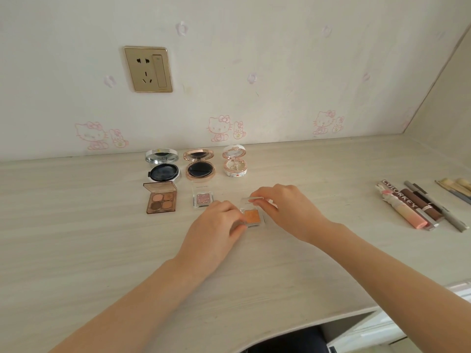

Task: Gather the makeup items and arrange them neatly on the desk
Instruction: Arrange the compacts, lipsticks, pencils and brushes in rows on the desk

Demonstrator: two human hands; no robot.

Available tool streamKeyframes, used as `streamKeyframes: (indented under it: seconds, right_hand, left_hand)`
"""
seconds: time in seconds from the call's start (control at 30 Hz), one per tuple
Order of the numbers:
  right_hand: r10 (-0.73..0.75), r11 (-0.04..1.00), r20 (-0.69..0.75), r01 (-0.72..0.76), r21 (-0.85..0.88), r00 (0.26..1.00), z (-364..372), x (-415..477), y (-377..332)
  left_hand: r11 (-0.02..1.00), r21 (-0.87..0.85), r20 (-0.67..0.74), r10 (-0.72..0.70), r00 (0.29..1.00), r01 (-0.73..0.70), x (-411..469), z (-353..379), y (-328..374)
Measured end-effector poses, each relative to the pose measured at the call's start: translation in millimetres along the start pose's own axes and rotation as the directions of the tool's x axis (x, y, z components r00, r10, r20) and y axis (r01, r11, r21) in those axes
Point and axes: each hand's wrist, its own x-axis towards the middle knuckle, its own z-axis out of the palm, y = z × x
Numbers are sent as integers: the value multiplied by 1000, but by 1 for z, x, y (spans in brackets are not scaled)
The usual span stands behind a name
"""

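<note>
One wide head-worn view, tilted forward and down. Faces the wall bearing the socket. Desk lies close, below the socket, filling the lower frame.

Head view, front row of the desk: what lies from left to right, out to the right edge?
Brown four-pan eyeshadow palette → clear square pink glitter eyeshadow case → clear square orange eyeshadow case → brown-and-peach lip gloss tubes → pale-handled brushes.

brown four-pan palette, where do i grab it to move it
Pinch the brown four-pan palette by the left and right edges of its base, from above. It lies flat on the desk, lid open at the far side, so the lid is a poor hold; both side edges look free.
</note>
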Motion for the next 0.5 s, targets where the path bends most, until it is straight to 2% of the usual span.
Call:
streamKeyframes:
  seconds: [0.17, 0.5]
  right_hand:
    - [-39, 999, -12, 40, 32, 999, 6, 3, 5]
    - [-15, 992, 5, 14, 128, 1000, 5, 29, 10]
  left_hand:
    - [994, 85, -44, 78, 996, -74, 2, 6, -3]
    - [981, 170, -71, 112, 991, -99, 18, 10, -12]
